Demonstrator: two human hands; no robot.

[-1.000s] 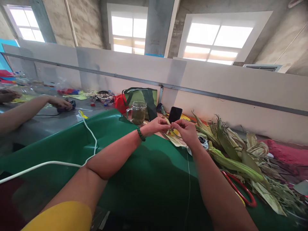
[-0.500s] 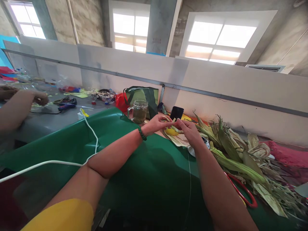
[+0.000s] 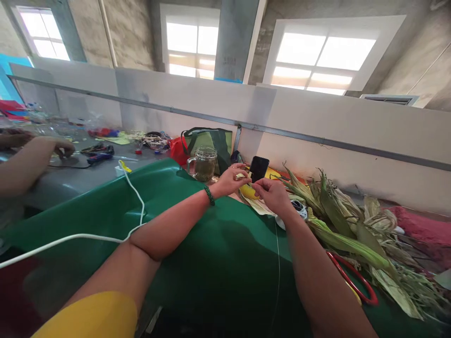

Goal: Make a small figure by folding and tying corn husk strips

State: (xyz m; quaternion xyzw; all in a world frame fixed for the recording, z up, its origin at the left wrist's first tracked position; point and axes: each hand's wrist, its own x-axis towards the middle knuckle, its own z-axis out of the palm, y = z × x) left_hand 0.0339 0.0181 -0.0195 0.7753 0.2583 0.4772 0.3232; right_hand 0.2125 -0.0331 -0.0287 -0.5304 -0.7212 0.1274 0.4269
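My left hand (image 3: 230,180), with a green bead bracelet at the wrist, and my right hand (image 3: 271,192) meet above the far edge of a green sheet (image 3: 197,244). Both pinch a thin pale strip of corn husk (image 3: 243,177) between their fingertips. A yellow object (image 3: 248,191) lies just below the hands. A pile of corn husks and ears (image 3: 338,220) lies to the right of my right hand. A black phone (image 3: 258,168) stands just behind the hands.
A glass mug (image 3: 201,164) and a green bag (image 3: 211,141) stand behind my left hand. Red-handled scissors (image 3: 347,277) lie at the right. A white cable (image 3: 88,237) crosses the sheet. Another person's arm (image 3: 28,162) rests on the grey table at the left, among clutter.
My hands have drawn slightly apart and shifted a little up and toward the phone. The other person's hand at the left has moved left, away from the dark tool on the table.
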